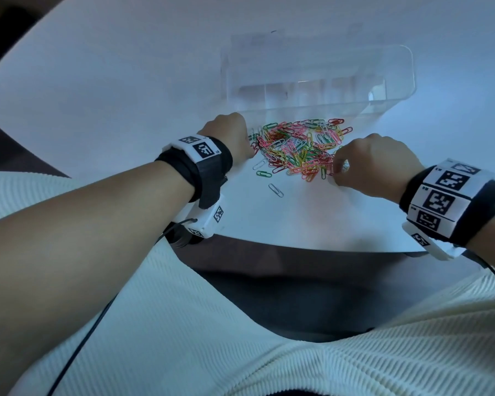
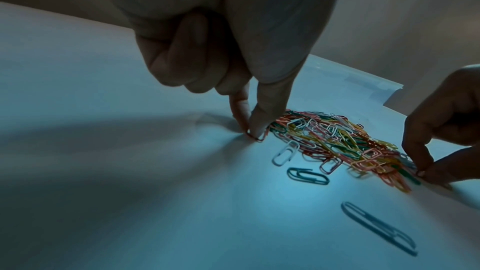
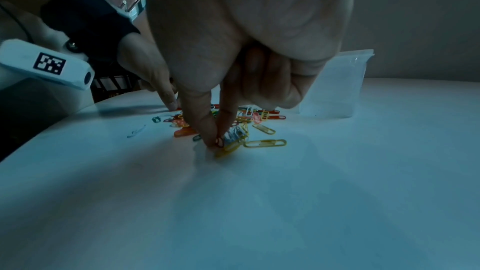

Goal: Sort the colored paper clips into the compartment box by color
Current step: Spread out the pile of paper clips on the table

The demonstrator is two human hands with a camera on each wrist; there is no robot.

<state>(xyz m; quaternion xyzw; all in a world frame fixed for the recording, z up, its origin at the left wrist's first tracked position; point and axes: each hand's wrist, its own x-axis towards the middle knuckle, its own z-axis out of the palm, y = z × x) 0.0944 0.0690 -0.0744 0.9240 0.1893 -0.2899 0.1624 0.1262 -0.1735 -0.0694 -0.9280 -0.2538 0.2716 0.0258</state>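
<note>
A heap of mixed colored paper clips (image 1: 297,147) lies on the white table just in front of the clear compartment box (image 1: 317,78), whose compartments look bare. My left hand (image 2: 250,133) is at the heap's left edge, thumb and index finger pinching a dark red clip (image 2: 258,138) against the table. At the heap's near right edge my right hand (image 3: 219,143) pinches a small reddish clip between thumb and index finger, beside a yellow clip (image 3: 265,143). In the head view both hands (image 1: 249,152) (image 1: 336,172) cover their own fingertips.
Three stray clips lie nearer to me than the heap: a green one (image 1: 263,173), a white one (image 1: 259,164) and a pale one (image 1: 275,190). The table's rounded front edge (image 1: 297,244) runs just behind my wrists. Cables hang from both wrist cameras.
</note>
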